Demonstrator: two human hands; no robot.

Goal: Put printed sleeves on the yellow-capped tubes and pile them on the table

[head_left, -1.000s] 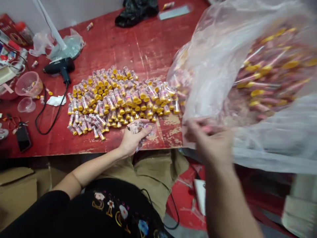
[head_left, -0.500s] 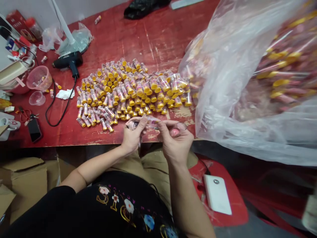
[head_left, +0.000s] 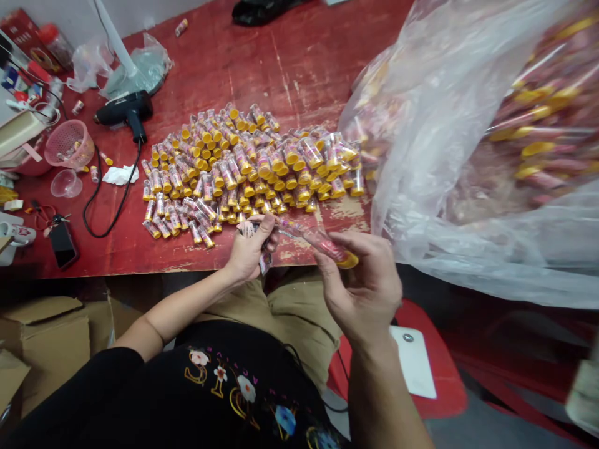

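My left hand (head_left: 248, 249) is closed on a bunch of thin printed plastic sleeves (head_left: 247, 229) at the table's front edge; a sleeve end hangs below its fingers. Just to the right, my right hand (head_left: 365, 284) grips a small clear tube (head_left: 330, 245) with pink contents and a yellow cap (head_left: 349, 260). The tube lies slanted between thumb and fingers, its far end toward my left hand. A strip of clear film (head_left: 290, 227) stretches between tube and left fingers; whether it is around the tube I cannot tell. Behind both hands lies a pile of wrapped, yellow-capped tubes (head_left: 243, 165).
A large clear plastic bag (head_left: 421, 143) of similar tubes stands at the right. On the left lie a black heat gun (head_left: 126, 113) with its cord, a pink basket (head_left: 69, 142), a clear cup (head_left: 66, 183) and a phone (head_left: 63, 243). A white power bank (head_left: 414, 362) rests on a red stool.
My right hand has moved right and toward me, and the yellow-capped tube now shows plainly in it. My left hand stays nearly in place with the sleeves. The view has shifted slightly.
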